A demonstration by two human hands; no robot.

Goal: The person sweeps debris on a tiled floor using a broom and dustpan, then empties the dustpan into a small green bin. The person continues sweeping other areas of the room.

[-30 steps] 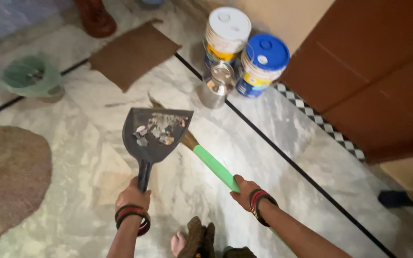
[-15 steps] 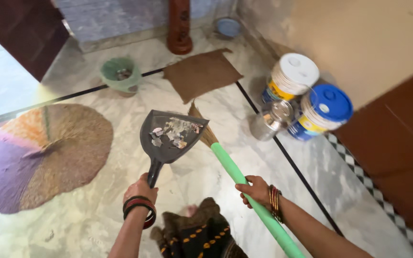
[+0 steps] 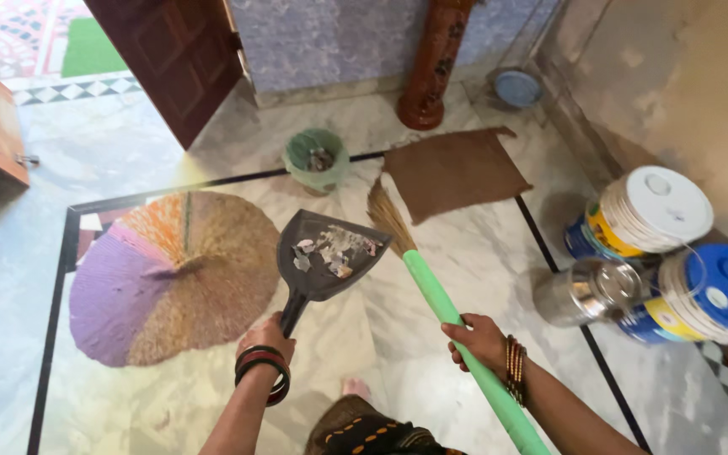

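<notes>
— Where's the camera?
— Head-worn, one view only, looking steeply down and forward over the hands at the floor [image 3: 465, 244].
— Close?
— Arm's reach near, far wall [image 3: 339, 42] ahead.

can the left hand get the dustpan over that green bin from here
Probably not from here: the left hand grips the dustpan, and bare floor separates it from the green bin. Nothing blocks the way.

Marble floor [image 3: 482, 253] bears round mat [image 3: 174, 274] (multicoloured), bin [image 3: 317, 160], buckets [image 3: 676, 253].
</notes>
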